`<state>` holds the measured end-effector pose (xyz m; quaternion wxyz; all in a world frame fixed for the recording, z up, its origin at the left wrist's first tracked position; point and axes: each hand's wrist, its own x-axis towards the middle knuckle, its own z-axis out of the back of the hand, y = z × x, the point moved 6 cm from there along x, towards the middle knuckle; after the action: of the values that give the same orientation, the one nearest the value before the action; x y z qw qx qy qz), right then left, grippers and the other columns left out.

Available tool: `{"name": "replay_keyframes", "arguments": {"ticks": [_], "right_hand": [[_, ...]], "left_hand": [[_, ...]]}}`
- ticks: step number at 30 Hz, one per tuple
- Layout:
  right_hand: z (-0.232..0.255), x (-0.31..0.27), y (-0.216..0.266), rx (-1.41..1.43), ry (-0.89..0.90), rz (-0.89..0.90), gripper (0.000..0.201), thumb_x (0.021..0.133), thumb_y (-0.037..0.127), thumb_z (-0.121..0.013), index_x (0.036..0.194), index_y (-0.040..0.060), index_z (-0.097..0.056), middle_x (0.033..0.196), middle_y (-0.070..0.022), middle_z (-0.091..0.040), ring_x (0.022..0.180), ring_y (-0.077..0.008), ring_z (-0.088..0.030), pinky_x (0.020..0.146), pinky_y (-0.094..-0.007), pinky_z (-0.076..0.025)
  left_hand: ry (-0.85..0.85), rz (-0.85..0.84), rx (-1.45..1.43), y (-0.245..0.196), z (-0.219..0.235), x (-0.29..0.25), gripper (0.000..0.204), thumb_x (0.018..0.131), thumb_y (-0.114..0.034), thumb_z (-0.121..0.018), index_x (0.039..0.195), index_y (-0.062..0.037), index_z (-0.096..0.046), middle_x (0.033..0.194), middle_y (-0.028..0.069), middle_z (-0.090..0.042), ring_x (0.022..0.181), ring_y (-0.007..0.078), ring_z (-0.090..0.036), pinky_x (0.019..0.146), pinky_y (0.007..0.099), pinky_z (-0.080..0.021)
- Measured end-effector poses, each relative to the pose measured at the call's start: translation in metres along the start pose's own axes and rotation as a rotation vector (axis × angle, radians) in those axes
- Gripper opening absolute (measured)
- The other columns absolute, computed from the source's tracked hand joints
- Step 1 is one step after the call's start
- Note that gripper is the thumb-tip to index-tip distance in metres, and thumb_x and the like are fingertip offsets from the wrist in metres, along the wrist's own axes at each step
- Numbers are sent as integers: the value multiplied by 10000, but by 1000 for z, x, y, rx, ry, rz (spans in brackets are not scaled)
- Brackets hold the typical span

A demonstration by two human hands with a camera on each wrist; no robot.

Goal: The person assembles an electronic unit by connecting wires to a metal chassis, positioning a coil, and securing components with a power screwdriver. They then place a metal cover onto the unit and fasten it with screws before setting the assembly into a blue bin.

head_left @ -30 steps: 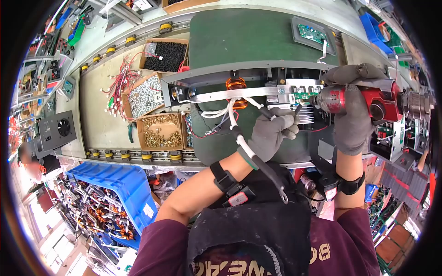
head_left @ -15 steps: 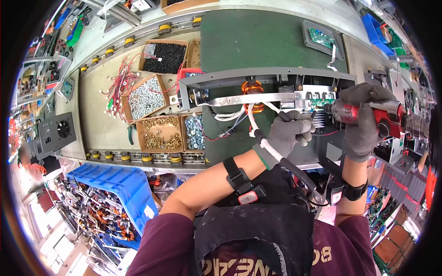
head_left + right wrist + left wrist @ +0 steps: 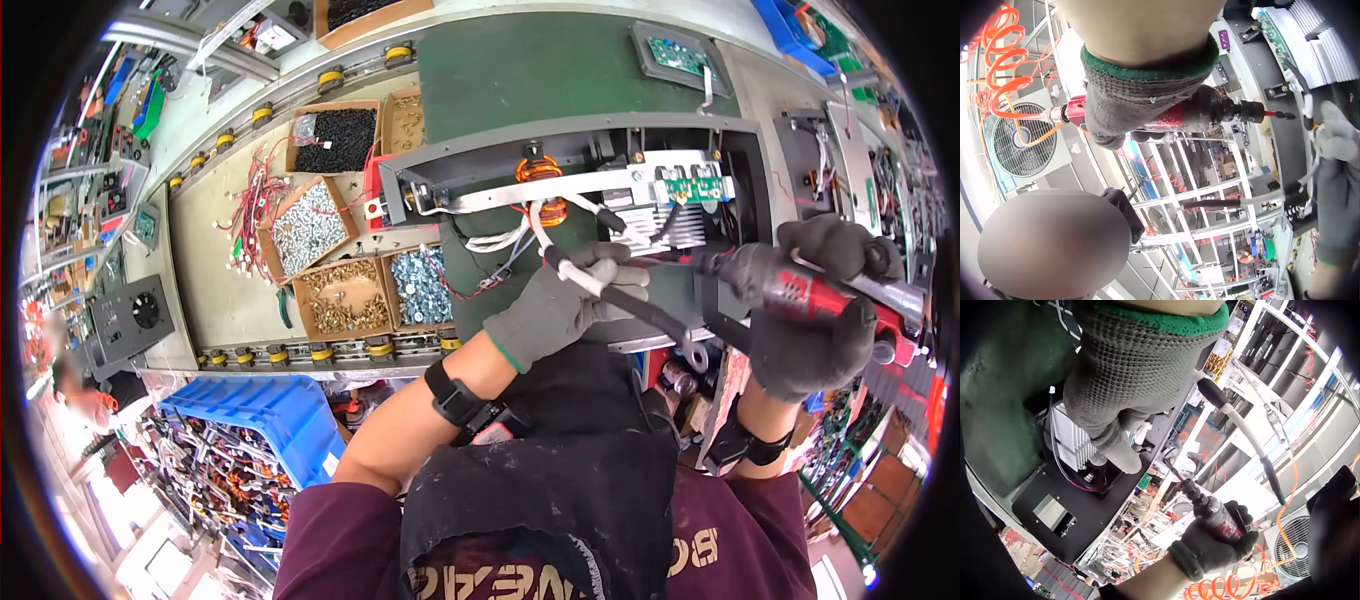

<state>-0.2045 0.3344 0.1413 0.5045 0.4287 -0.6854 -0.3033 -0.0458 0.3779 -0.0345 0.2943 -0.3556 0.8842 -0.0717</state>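
My gloved right hand [image 3: 815, 310] grips a red and grey pneumatic screwdriver [image 3: 795, 288]. Its long bit [image 3: 1280, 115] points left, below the finned heat sink [image 3: 665, 228] and apart from it in the head view. My gloved left hand [image 3: 560, 305] is just below the heat sink, fingers bent. A white cable [image 3: 577, 277] with black sleeving and a ring lug [image 3: 695, 352] at its free end runs across this hand; I cannot tell whether the fingers hold it. The grey metal chassis [image 3: 570, 128] contains a copper coil [image 3: 540, 180], a silver busbar [image 3: 500, 197] and a green circuit board [image 3: 697, 187].
Cardboard boxes of brass screws [image 3: 347, 305], silver screws [image 3: 312, 230], bolts with washers [image 3: 420, 288] and black parts [image 3: 340, 140] stand left of the chassis. A circuit board in a tray [image 3: 680, 58] lies behind it. A coiled orange hose [image 3: 1009, 59] runs to the screwdriver.
The screwdriver has pulled back from the heat sink, downward and to the right. My left hand has dropped away from a black-sleeved cable end beside the heat sink.
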Motion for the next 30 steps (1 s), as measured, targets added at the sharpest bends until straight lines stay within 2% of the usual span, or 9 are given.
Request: {"name": "replay_keyframes", "arguments": {"ticks": [1,3,4,7,18,21,24,27,30], "right_hand": [[3,-9,0,155,88,-17,444,806,302,-641,1145,88,-449,816,-91,-490,748,-267,-533,685,-449,-500],[-15,-17,5,61,88,-9,454,789,282,-667,1130,80,-446,843,-99,-500,746,-271,-538,651,-433,-498],[-20,-23,3,-5,-36,-51,413,786,307,-660,1092,98,-478,787,-49,-440,701,-217,-460,629,-387,-433],[-14,-34,4,-70,-177,-66,386,787,323,-653,1077,112,-509,727,-1,-383,654,-166,-387,601,-346,-366],[-26,-51,10,-98,-22,-52,394,796,302,-637,1101,108,-481,714,-21,-402,671,-199,-438,563,-364,-400],[-37,-53,12,-31,-9,-197,409,783,317,-644,1085,108,-462,723,-25,-407,675,-207,-446,573,-366,-413],[-23,-61,7,-84,-77,-123,436,768,344,-655,1072,110,-448,731,-21,-407,677,-209,-449,586,-372,-421],[-22,-59,7,-21,-275,-172,434,768,346,-654,1074,113,-454,717,-14,-397,667,-197,-440,584,-364,-413],[-29,-45,20,56,-166,-97,379,789,313,-640,1072,114,-486,697,0,-383,639,-166,-394,573,-335,-382]], "left_hand": [[5,14,8,4,7,0,203,914,-111,-527,1052,36,-509,980,123,-606,851,174,-648,734,273,-563],[247,121,-44,11,1,1,359,932,-380,-544,1005,-29,-536,941,62,-587,828,153,-597,603,242,-487],[165,146,-20,14,-1,-4,358,916,-423,-555,973,-70,-542,823,32,-575,691,110,-560,516,219,-409],[61,151,96,17,-4,-14,381,908,-448,-553,982,-75,-540,752,33,-570,627,107,-552,513,232,-425],[-14,63,342,7,-19,-31,435,958,-446,-467,953,-17,-541,645,33,-563,483,79,-491,415,195,-359],[-68,95,480,3,-22,-36,490,960,-490,-426,910,-19,-554,565,26,-525,425,78,-450,393,188,-334],[25,202,482,4,-44,-45,568,957,-556,-352,797,-47,-547,484,14,-456,380,78,-397,379,216,-300],[30,183,541,-2,-41,-44,579,947,-574,-349,827,-43,-545,470,9,-434,370,85,-387,388,220,-296],[23,172,330,0,-30,-41,505,964,-501,-390,956,-21,-545,581,38,-514,463,93,-468,413,213,-334]]}}
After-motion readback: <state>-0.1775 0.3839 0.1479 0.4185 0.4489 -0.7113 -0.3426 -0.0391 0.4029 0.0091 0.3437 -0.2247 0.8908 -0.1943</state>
